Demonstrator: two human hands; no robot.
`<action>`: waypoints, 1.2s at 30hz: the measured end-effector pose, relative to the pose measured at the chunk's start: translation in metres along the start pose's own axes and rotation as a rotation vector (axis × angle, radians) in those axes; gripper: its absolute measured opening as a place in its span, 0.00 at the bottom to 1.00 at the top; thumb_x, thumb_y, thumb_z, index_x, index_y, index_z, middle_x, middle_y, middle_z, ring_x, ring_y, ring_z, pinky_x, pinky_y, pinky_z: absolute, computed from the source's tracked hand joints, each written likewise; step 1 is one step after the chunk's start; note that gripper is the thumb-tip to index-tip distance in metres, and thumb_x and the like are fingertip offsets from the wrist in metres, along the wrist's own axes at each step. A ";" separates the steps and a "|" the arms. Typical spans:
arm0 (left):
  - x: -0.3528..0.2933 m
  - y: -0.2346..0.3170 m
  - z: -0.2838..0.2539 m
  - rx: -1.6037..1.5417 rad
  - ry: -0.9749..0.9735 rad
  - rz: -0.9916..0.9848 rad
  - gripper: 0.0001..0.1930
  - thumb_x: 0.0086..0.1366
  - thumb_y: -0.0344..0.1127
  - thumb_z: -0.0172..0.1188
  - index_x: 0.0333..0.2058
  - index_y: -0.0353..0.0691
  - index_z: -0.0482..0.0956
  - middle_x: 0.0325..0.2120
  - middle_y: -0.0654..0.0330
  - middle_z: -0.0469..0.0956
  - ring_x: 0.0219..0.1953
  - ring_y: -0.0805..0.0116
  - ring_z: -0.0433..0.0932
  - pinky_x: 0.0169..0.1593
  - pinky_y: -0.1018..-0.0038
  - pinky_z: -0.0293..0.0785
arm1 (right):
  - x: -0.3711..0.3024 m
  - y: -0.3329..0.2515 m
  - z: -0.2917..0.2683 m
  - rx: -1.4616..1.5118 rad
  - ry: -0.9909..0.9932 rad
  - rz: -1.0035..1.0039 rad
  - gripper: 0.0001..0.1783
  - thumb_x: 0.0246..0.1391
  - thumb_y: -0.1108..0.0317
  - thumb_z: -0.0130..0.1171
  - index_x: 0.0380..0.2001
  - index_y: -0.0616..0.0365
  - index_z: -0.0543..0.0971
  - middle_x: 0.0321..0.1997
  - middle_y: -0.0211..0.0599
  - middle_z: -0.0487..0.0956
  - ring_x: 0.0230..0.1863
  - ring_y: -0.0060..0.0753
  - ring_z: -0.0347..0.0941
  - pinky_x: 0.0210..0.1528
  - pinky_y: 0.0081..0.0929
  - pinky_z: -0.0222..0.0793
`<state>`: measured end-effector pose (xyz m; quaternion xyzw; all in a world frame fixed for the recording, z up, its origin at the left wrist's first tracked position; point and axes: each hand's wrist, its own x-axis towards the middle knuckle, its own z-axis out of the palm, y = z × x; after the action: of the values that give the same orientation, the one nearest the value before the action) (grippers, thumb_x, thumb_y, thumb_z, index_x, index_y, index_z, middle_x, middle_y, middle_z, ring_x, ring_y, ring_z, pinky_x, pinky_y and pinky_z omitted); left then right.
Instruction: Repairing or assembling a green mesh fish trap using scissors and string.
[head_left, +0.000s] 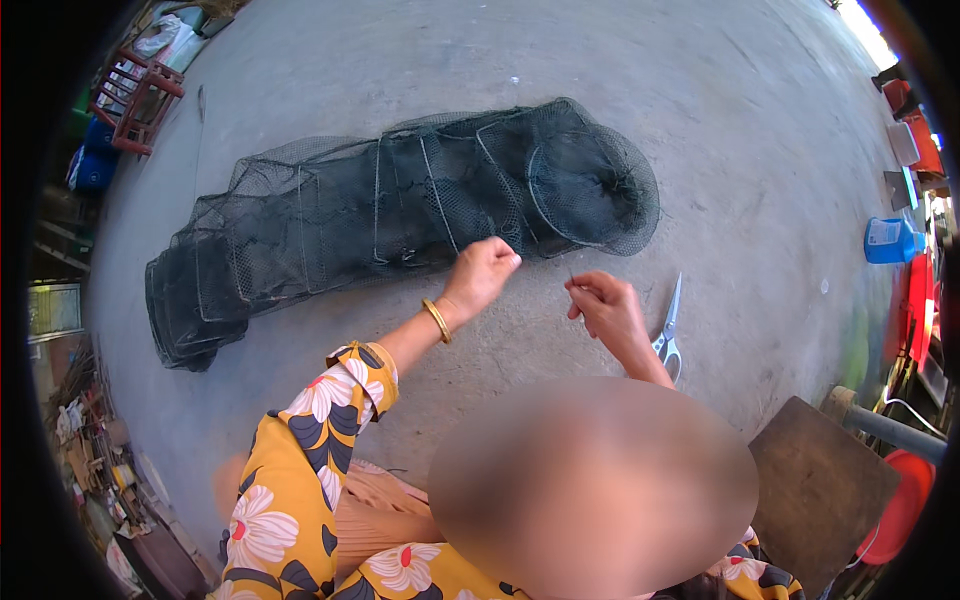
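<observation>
Head view: long, dark-green mesh net [410,190] stretched across grey concrete floor [720,130]; left hand [480,278] by its near edge, right hand [608,308] nearby; fingers curled on both, any grasp I can't tell; silver metal scissors [670,327] beside the right.

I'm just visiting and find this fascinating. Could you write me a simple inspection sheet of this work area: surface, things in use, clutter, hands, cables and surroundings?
Surface: grey floor, with scuffs and small specks.
Job's things: long dark green net with thin frames, lying on the floor; scissors flat beside the right hand.
Clutter: mixed odds and ends along the left edge; blue jug and red basin at the right.
Hands: left hand pinched at the net's near edge; right hand curled, apart from it. Anything between the fingers is too fine to identify.
Cables: white cord at the right edge; its purpose cannot be told.
Surroundings: reddish slatted chair, upper left; brown square panel, lower right.
</observation>
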<state>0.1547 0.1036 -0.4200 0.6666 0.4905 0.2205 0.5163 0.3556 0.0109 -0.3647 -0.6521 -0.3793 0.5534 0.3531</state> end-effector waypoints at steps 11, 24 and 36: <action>0.017 0.021 -0.021 0.463 0.173 0.044 0.17 0.55 0.39 0.66 0.41 0.41 0.73 0.15 0.59 0.75 0.21 0.61 0.77 0.27 0.65 0.69 | 0.060 -0.005 0.030 -0.447 0.072 -0.161 0.10 0.46 0.70 0.57 0.32 0.58 0.83 0.29 0.45 0.82 0.32 0.44 0.80 0.37 0.34 0.74; 0.017 0.018 -0.024 0.533 0.163 0.104 0.16 0.55 0.39 0.66 0.39 0.42 0.74 0.17 0.59 0.76 0.25 0.56 0.79 0.30 0.63 0.72 | 0.064 -0.005 0.043 -0.616 0.154 -0.206 0.10 0.45 0.70 0.55 0.29 0.56 0.83 0.31 0.46 0.82 0.36 0.49 0.79 0.40 0.39 0.74; 0.020 0.016 -0.026 0.535 0.174 0.066 0.15 0.54 0.38 0.66 0.39 0.41 0.75 0.16 0.59 0.75 0.23 0.57 0.78 0.28 0.63 0.72 | 0.078 0.004 0.057 -0.441 0.169 -0.144 0.09 0.47 0.68 0.57 0.31 0.56 0.83 0.32 0.47 0.81 0.37 0.51 0.79 0.40 0.41 0.74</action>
<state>0.1493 0.1338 -0.4004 0.7732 0.5518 0.1565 0.2705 0.3076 0.0806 -0.4113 -0.7287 -0.5057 0.3739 0.2712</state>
